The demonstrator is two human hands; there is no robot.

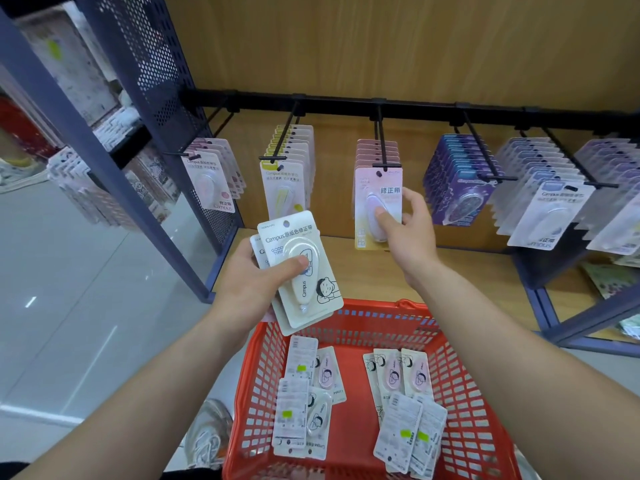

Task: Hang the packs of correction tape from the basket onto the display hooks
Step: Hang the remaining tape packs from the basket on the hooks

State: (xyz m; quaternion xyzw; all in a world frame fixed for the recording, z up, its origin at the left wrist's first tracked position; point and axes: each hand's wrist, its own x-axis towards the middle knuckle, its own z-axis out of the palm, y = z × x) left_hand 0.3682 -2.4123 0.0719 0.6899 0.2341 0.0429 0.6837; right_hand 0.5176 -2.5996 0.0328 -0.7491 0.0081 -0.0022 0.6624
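My left hand (256, 282) grips a small stack of white correction tape packs (303, 268), thumb pressed on the top blister. My right hand (403, 230) pinches the front pink pack (379, 188) that hangs on the middle display hook (381, 140). Below, a red basket (460, 393) holds several more packs (304, 396), some face down, in two loose groups. Other hooks on the black rail (415, 107) carry rows of packs.
A yellow-pack hook (282, 140) hangs left of the middle one, a purple-pack hook (479, 150) to its right. A blue perforated rack panel (152, 81) stands at the left. A wooden shelf (467, 268) lies under the hooks. A shoe (207, 434) shows beside the basket.
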